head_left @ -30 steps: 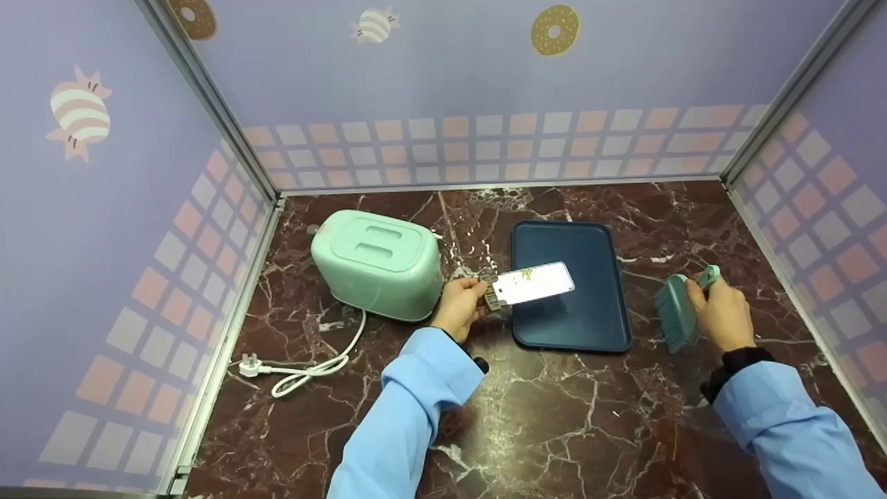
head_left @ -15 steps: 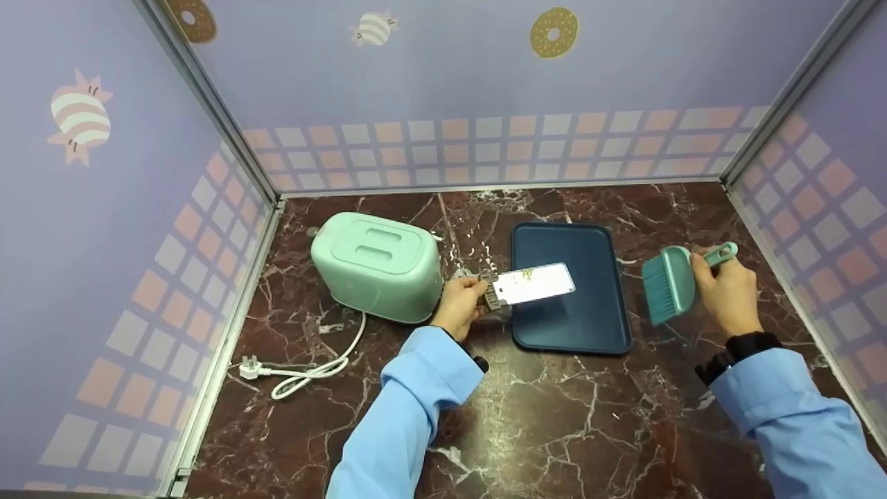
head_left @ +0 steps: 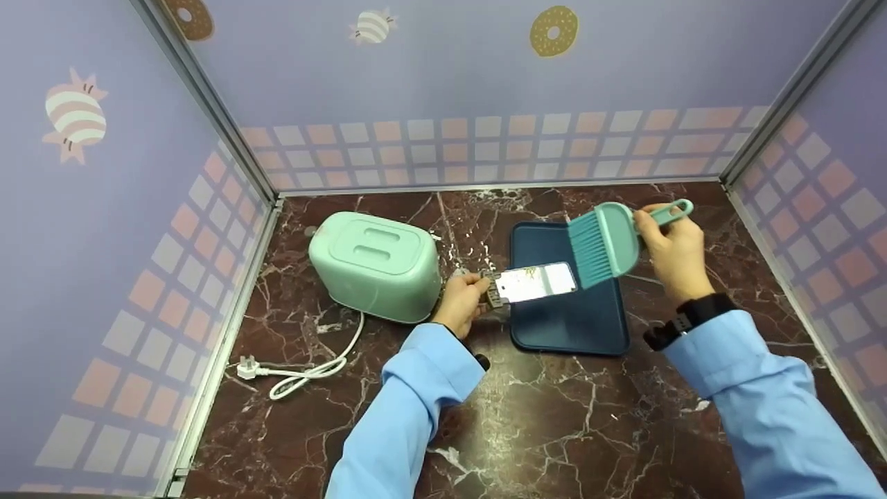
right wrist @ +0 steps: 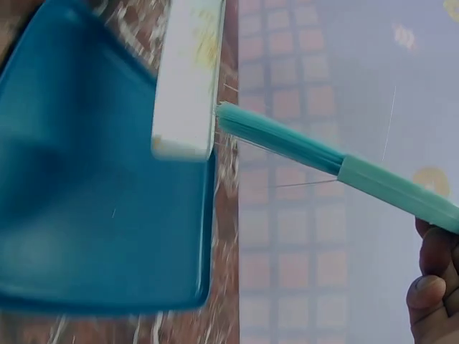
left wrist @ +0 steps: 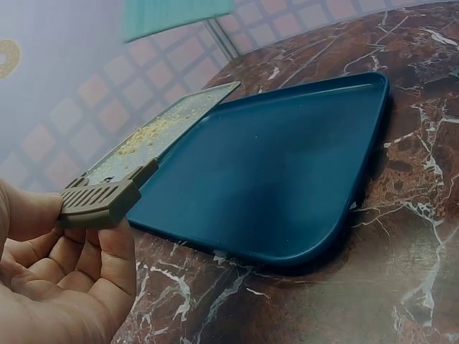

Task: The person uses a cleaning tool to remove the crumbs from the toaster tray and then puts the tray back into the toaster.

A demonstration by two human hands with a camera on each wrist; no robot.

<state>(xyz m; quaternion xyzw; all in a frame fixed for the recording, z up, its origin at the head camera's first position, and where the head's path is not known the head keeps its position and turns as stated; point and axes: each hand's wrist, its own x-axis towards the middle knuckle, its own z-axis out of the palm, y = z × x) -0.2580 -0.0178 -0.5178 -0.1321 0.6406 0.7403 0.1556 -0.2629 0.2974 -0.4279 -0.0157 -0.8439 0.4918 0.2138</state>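
Note:
My left hand [head_left: 461, 305] pinches the brown slotted end of a toaster crumb tray [head_left: 537, 283], thumb on top and fingers below. Yellowish crumbs [left wrist: 147, 136] lie along its shiny metal plate, which is held out over a dark blue tray [head_left: 572, 329]. My right hand [head_left: 675, 253] grips the handle of a mint-green brush [head_left: 620, 239]. Its teal bristles [head_left: 589, 249] hang above the blue tray, close to the crumb tray's free end; whether they touch it I cannot tell. In the right wrist view, part of the right hand lies outside the picture.
A mint-green toaster [head_left: 378, 267] stands just left of my left hand. Its white cord and plug [head_left: 249, 367] lie on the marbled table [head_left: 540, 430]. White flecks [head_left: 475, 253] are scattered between toaster and blue tray. Patterned walls [head_left: 443, 83] enclose the back and sides.
My right hand has lifted the brush and carried it left, from beside the blue tray to above it at the crumb tray's end. The left hand has hardly moved.

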